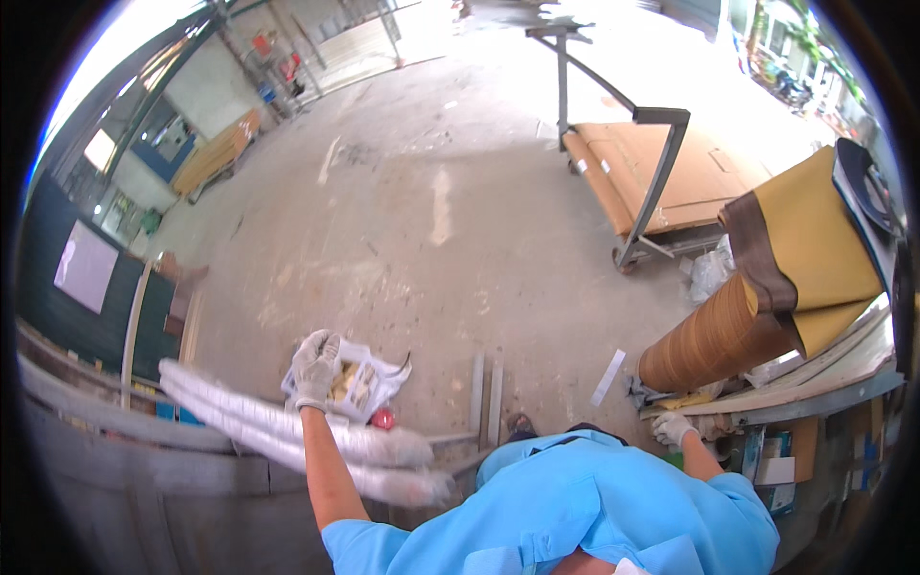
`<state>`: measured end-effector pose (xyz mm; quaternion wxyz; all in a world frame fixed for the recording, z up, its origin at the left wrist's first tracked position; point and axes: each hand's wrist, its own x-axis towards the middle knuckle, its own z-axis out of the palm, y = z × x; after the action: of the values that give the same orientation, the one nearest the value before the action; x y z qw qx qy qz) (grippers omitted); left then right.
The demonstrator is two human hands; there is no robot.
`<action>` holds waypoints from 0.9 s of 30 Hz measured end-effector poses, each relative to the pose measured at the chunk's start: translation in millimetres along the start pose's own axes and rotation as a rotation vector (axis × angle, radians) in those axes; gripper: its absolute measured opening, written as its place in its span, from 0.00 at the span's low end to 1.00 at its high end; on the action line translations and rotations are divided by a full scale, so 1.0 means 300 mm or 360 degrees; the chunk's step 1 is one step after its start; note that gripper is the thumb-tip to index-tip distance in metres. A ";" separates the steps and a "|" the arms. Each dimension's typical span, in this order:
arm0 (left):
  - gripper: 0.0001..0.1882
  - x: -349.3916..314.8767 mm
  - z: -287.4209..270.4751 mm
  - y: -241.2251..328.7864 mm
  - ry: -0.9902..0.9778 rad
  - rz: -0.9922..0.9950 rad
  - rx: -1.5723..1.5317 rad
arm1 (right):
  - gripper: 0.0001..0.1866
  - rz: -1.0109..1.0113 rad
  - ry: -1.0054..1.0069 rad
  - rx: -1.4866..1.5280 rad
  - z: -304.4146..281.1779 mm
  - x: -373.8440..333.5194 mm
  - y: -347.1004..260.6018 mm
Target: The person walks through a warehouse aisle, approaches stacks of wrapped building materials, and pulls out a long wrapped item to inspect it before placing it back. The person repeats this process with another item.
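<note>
My left hand (314,372), in a whitish work glove, is stretched out over a white bag or tray (388,381) with small yellowish and white pieces inside. Its fingers are bent together, and whatever lies in them is hidden. A red round object (382,419) sits by the bag's near edge. Below my left forearm run long pieces wrapped in clear plastic (287,436). My right hand (674,429), gloved too, is low at my right side beside the end of some long pale boards (767,406). Its fingers look apart, with nothing visible in them.
A brown roll (704,335) with yellow sheeting (815,240) leans at the right. Beyond it stands a metal-framed cart (661,182) carrying flat cardboard (690,163). Two metal strips (486,393) and a white strip (608,378) are on the concrete floor (383,230). Boxes (776,470) stand lower right.
</note>
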<state>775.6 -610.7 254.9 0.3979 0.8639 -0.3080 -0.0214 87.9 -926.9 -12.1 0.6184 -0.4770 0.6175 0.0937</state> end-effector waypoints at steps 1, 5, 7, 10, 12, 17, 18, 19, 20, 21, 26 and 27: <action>0.12 0.087 0.034 -0.009 -0.0080 -0.0054 0.0154 | 0.12 -0.0089 0.0056 0.0106 0.034 0.015 -0.061; 0.12 0.349 0.313 0.028 -0.0290 0.0340 0.0383 | 0.09 -0.0324 0.0235 0.0169 0.109 0.066 -0.241; 0.11 0.411 0.513 0.097 -0.0404 0.0474 0.0242 | 0.12 -0.0280 0.0241 0.0057 0.127 0.108 -0.312; 0.11 0.453 0.773 0.204 -0.0819 0.0627 0.0072 | 0.16 -0.0100 0.0171 -0.0168 0.127 0.178 -0.404; 0.15 0.501 0.903 0.236 -0.1175 0.0631 0.0011 | 0.18 0.0027 0.0129 -0.0305 0.117 0.230 -0.473; 0.22 0.713 1.179 0.006 -0.1196 0.0070 -0.0079 | 0.22 0.0188 0.0072 -0.0271 0.052 0.410 -0.754; 0.22 0.729 1.225 -0.094 -0.1091 -0.0287 -0.0262 | 0.22 0.0099 0.0121 -0.0419 0.031 0.452 -0.825; 0.21 0.734 1.267 -0.202 -0.0888 -0.0565 -0.0458 | 0.22 0.0043 0.0169 -0.0546 0.008 0.505 -0.909; 0.22 0.713 1.299 -0.308 -0.0689 -0.0814 -0.0536 | 0.22 -0.0004 0.0211 -0.0677 -0.012 0.546 -0.986; 0.24 0.676 1.320 -0.416 -0.0514 -0.1170 -0.0489 | 0.22 -0.0065 0.0268 -0.0506 -0.031 0.592 -1.057; 0.24 0.358 1.270 -0.704 -0.0741 -0.1583 -0.0336 | 0.20 -0.0255 0.0383 -0.0543 -0.115 0.819 -1.489; 0.22 0.307 1.255 -0.710 -0.0929 -0.1608 -0.0362 | 0.19 -0.0240 0.0428 -0.0453 -0.122 0.856 -1.580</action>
<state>853.7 -810.1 -132.1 0.3273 0.8138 0.0488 -0.4777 453.7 -1324.1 1.5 0.4621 -0.6126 0.6375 0.0689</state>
